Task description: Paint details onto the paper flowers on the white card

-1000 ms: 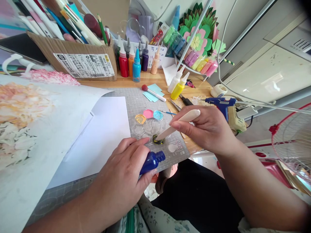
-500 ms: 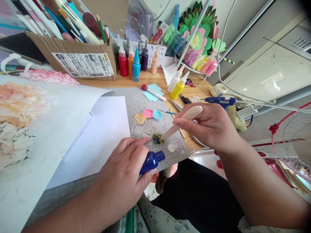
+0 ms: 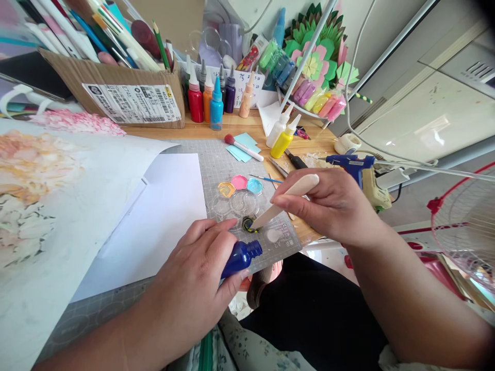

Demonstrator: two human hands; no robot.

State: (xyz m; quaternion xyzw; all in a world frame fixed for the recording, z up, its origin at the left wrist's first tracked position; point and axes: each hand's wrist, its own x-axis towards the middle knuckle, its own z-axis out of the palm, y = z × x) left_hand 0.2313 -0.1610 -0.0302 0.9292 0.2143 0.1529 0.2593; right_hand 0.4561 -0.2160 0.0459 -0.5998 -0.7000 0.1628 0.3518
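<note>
- Both the left hand and the right hand are occupied over the cutting mat, near the edge of the bench
- Left grip: fingers and thumb clamped around the blue bottle, which lies tilted with its uncapped neck toward the right
- Right grip: thumb and fingers pinched together on the flat stick, its lower end in the dark and yellow paint
- Location of that paint: one well of the clear palette, just beyond the bottle's neck; we cannot tell whether the left fingertips touch the palette
- Change noted: half a second ago we saw the stick's tip at the right side of this well; it now sits nearer the middle, and the paint shows a ring of streaks instead of a broader patch
- Further change: the palette has shifted slightly to the right, while the bottle has hardly moved
- Finding: we judge that stirring is in progress and the colours are not yet evenly blended, as yellow streaks remain distinct
- Caution: the shift suggests to us a light palette, which firm strokes could slide
- Orange paint, pink paint and light blue paint occupy separate wells, apart from the stick
</note>
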